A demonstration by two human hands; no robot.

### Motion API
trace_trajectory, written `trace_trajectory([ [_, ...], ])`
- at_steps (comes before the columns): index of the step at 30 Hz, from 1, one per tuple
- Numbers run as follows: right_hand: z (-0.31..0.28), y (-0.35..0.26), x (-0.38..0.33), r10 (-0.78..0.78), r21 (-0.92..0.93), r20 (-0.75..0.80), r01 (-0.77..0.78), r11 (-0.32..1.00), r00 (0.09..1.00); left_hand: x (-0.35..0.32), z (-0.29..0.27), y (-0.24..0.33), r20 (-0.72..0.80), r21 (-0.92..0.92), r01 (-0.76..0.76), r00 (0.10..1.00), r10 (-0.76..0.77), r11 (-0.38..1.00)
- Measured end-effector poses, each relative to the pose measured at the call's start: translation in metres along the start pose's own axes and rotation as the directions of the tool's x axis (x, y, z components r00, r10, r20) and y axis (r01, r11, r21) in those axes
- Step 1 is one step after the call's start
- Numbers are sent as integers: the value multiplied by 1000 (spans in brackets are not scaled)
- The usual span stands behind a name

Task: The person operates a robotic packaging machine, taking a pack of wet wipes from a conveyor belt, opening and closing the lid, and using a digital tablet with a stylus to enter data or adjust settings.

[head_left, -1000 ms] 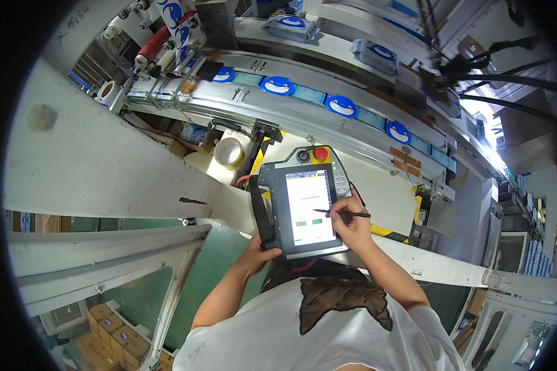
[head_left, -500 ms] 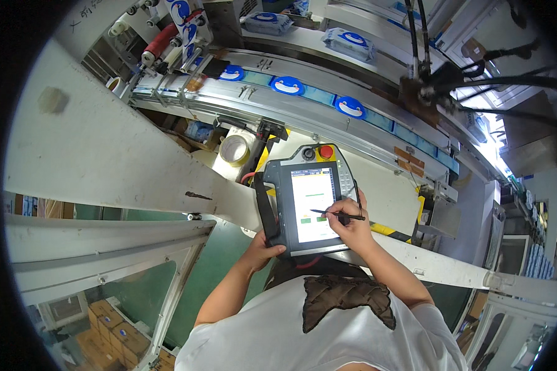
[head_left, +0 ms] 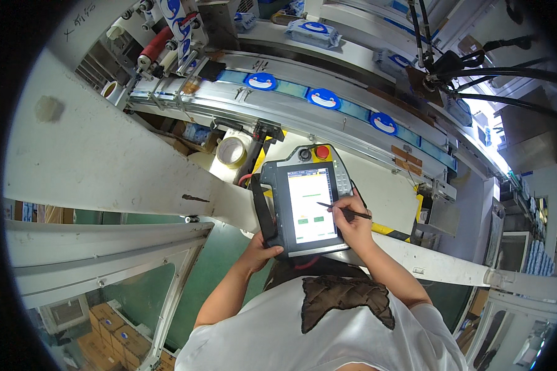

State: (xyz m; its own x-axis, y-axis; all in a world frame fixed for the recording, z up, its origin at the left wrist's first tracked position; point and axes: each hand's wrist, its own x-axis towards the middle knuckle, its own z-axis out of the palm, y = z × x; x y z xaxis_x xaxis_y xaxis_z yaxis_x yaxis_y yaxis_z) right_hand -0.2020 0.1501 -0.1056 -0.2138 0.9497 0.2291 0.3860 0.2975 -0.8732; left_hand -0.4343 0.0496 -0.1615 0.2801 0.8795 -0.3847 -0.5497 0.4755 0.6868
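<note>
A handheld control pendant [head_left: 280, 210] with a lit touchscreen [head_left: 310, 191] is held up in front of me. My left hand [head_left: 258, 252] grips its lower left corner, thumb on the front edge and the other fingers hidden behind. Between the fingertips of my right hand [head_left: 354, 224] is a black stylus [head_left: 354, 213], its tip over the right part of the screen. The tip looks very close to the glass; I cannot tell if it touches. A red emergency stop button [head_left: 322, 153] and a black knob [head_left: 304, 154] sit along the pendant's top edge.
Past the pendant runs a conveyor [head_left: 291, 90] carrying blue whale-shaped labels [head_left: 323, 99]. Behind it, wrapped packs [head_left: 314, 34] lie on another belt. Black cables [head_left: 495, 75] hang at upper right. A tape roll [head_left: 231, 152] stands left of the pendant. White machine frames [head_left: 136, 154] flank me.
The stylus tip has moved up the screen, away from the green buttons, and my right hand has shifted slightly. Labels and packs have travelled right along their belts.
</note>
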Motion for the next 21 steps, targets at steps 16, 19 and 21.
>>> trace_trajectory([
  [16, 0, 7, -4, -14, 38, 85, 11, 999, 996, -1, -6, -2, -16, -12, 7, 1000, -7, 1000],
  [19, 0, 2, -2, -17, 24, 98, 15, 1000, 995, -2, -6, 0, -10, -9, 3, 1000, -3, 1000],
  [21, 0, -2, -1, -32, 5, 97, 31, 999, 995, -2, -6, 0, -1, -7, -9, 1000, 9, 1000],
])
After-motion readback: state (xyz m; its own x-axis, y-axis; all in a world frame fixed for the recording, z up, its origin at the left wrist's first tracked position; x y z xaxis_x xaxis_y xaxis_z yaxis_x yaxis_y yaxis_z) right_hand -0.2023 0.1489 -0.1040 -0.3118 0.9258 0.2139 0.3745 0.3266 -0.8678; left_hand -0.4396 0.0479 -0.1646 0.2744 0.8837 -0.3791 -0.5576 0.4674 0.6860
